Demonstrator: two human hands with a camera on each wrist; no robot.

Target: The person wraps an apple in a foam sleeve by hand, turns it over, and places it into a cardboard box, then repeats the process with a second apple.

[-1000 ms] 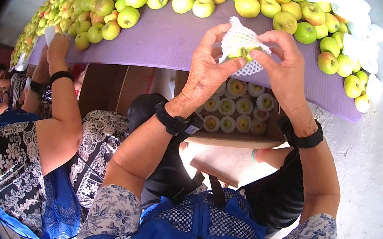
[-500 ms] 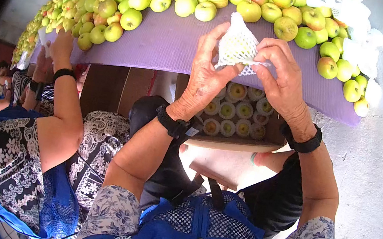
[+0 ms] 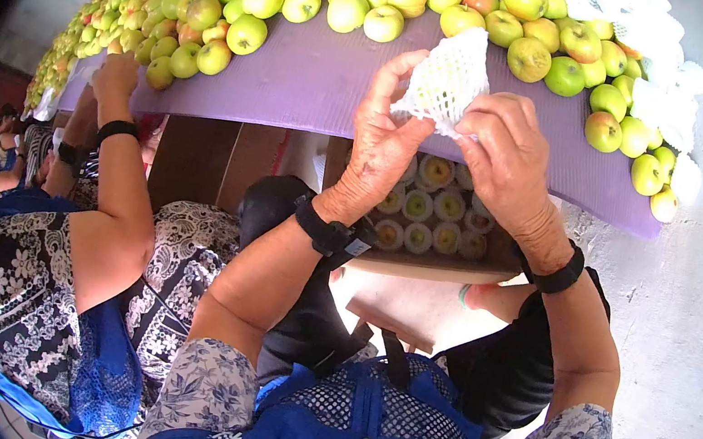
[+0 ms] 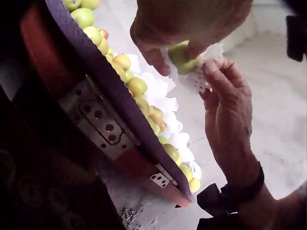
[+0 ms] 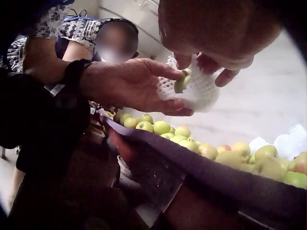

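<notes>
In the head view, a white foam net sleeve (image 3: pixel 450 74) covers a green apple in front of the purple table edge. The apple (image 4: pixel 181 58) shows through the sleeve's open end in the left wrist view. My left hand (image 3: pixel 385 137) grips the wrapped apple from the left, thumb low and fingers up along its side. From the right, my right hand (image 3: pixel 509 153) pinches the lower edge of the net between thumb and fingers. A patch of bare green skin also faces the left palm in the right wrist view.
Many loose apples (image 3: pixel 347 12) cover the back of the purple padded table (image 3: pixel 291 81). White foam nets (image 3: pixel 664 104) are heaped at the right end. Below the table edge, an open carton (image 3: pixel 444 271) holds netted apples in rows. Another person (image 3: pixel 56 283) works close on the left.
The net has been drawn down over the apple, whose green top was bare a second ago. The right hand has moved lower, along the net's bottom edge. The left hand keeps its hold.
</notes>
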